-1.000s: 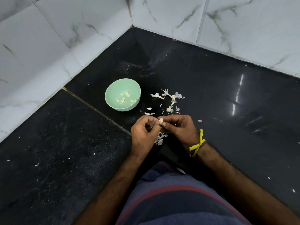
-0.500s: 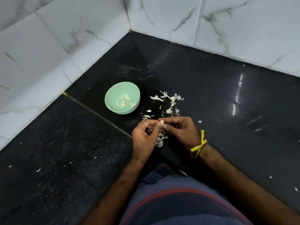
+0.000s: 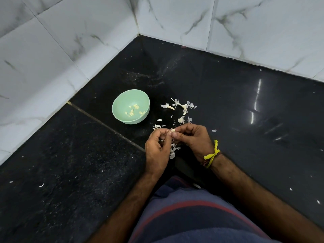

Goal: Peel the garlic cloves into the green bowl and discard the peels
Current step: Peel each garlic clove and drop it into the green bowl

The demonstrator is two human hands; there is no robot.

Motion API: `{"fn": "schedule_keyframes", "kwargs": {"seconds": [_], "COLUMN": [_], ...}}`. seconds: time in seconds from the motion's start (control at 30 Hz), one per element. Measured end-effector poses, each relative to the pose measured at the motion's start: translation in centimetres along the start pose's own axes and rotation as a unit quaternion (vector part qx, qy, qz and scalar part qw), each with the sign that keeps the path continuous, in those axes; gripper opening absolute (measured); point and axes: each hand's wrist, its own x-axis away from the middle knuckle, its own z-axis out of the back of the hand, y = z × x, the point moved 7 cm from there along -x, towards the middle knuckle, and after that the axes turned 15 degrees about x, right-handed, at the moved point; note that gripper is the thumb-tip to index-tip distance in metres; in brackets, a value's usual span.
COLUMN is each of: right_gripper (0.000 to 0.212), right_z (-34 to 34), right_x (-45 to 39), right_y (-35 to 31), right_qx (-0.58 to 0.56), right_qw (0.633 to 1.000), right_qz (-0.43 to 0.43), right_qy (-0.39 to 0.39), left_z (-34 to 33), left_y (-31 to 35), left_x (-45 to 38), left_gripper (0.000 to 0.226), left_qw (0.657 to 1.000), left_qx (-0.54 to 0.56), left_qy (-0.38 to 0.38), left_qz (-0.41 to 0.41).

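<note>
Black stone counter [image 3: 245, 120] fills most of the frame, white marble-look wall tiles [image 3: 52, 55] across the top and upper left. Striped shirt [image 3: 192, 220] at bottom centre. Left hand [image 3: 157, 149] and right hand [image 3: 194, 139] meet just below frame centre, fingers curled, thumb and fingertips of both pinching one garlic clove [image 3: 173, 131] between them. Yellow thread [image 3: 211, 155] tied on the right wrist. Green bowl [image 3: 122, 104] sits left of centre, up-left of the hands, with several peeled cloves [image 3: 133, 110] inside. Loose peels [image 3: 182, 109] scattered right of the bowl, more under the hands.
</note>
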Motion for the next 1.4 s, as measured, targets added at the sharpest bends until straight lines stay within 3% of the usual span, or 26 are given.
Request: {"fn": "schedule_keyframes", "kwargs": {"seconds": [0.37, 0.53, 0.8, 0.97, 1.1, 1.3, 1.4], "right_gripper": [0.01, 0.009, 0.016, 0.014, 0.014, 0.016, 0.013], "right_z": [0.1, -0.2, -0.2, -0.1, 0.3, -0.2, 0.0], "right_x": [0.4, 0.4, 0.2, 0.0, 0.0, 0.2, 0.2], "right_y": [-0.8, -1.0, 0.7, 0.9, 0.7, -0.5, -0.8], "right_qx": [0.083, 0.111, 0.006, 0.01, 0.071, 0.167, 0.195], "right_qw": [0.995, 0.99, 0.999, 0.999, 0.996, 0.98, 0.972], "right_qz": [0.054, 0.087, 0.019, 0.017, 0.04, 0.097, 0.116], "right_qy": [0.022, 0.02, 0.029, 0.032, 0.037, 0.047, 0.061], "left_z": [-0.3, -0.5, -0.2, -0.4, -0.4, 0.1, 0.1], "left_y": [0.4, 0.4, -0.4, -0.6, -0.8, -0.1, -0.5], "left_x": [0.5, 0.7, 0.8, 0.8, 0.9, 0.6, 0.5], "left_gripper": [0.017, 0.025, 0.009, 0.008, 0.013, 0.013, 0.02], "left_qw": [1.0, 0.997, 0.993, 0.989, 0.989, 0.998, 0.997], "left_qx": [-0.014, 0.049, 0.088, 0.102, 0.095, -0.002, -0.002], "left_qy": [0.02, 0.036, 0.037, 0.029, 0.018, 0.03, 0.027], "left_qz": [-0.004, 0.054, 0.075, 0.1, 0.115, 0.055, 0.075]}}
